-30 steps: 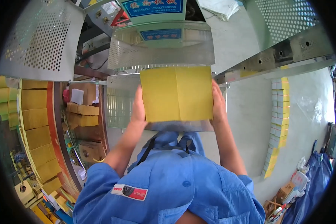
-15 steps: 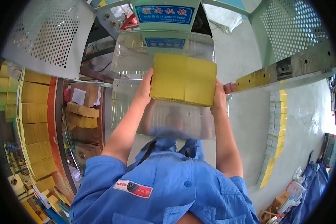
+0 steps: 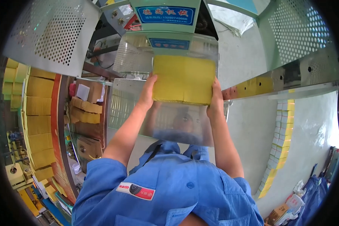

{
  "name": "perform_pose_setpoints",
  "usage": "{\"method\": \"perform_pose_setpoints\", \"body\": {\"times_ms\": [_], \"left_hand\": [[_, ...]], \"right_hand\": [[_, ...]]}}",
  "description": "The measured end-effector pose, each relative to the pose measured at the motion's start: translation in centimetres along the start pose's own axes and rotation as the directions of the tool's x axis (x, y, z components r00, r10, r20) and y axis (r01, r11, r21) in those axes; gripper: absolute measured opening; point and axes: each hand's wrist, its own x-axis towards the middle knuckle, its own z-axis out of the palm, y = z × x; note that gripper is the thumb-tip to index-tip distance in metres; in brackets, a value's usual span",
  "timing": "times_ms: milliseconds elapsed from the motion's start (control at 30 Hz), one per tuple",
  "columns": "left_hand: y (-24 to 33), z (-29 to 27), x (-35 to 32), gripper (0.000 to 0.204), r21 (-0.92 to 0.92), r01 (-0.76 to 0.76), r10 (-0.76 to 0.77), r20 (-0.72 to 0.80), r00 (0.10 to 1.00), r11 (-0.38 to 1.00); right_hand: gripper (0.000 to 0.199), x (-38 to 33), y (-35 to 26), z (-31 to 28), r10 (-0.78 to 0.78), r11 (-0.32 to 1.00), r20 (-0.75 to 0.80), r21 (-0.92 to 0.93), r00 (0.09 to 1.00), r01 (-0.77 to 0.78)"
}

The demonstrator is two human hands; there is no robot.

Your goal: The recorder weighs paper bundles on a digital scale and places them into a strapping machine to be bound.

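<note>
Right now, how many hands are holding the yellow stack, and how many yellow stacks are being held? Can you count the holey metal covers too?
Hands on the stack: 2, the left hand and the right hand
Held yellow paper stack: 1
Perforated metal guards: 2, one upper left and one upper right
Total: 5

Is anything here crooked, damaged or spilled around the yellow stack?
Nothing stands out. The yellow paper stack sits square between the left hand and the right hand on the shiny metal plate, edges even, and no loose sheets show around it.
</note>
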Motion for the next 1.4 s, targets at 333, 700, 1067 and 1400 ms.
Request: {"method": "perform_pose_setpoints", "body": {"times_ms": [333,700,1067,1400], "left_hand": [[0.4,0.9,0.4,0.051,0.044,0.003,-0.004,0.01,1.0,0.999],[-1.1,1.9,0.6,0.05,0.12,-0.025,0.04,-0.119,0.992,0.993],[-0.3,3.6,0.8,0.055,0.126,0.003,0.005,-0.063,0.998,0.992],[0.8,1.3,-2.3,0.05,0.079,0.03,-0.029,-0.007,1.0,0.996]], "right_hand": [[0.056,-0.8,-0.7,-1.1,-0.073,0.994,0.112,-0.068,0.991,0.081],[0.06,1.1,1.4,-3.1,-0.004,0.999,0.153,-0.053,0.988,0.013],[0.073,-0.9,-0.8,-1.5,-0.027,0.978,0.042,-0.205,0.999,0.036],[0.064,-3.4,0.8,0.4,0.022,1.0,0.055,-0.024,0.998,-0.02]]}}
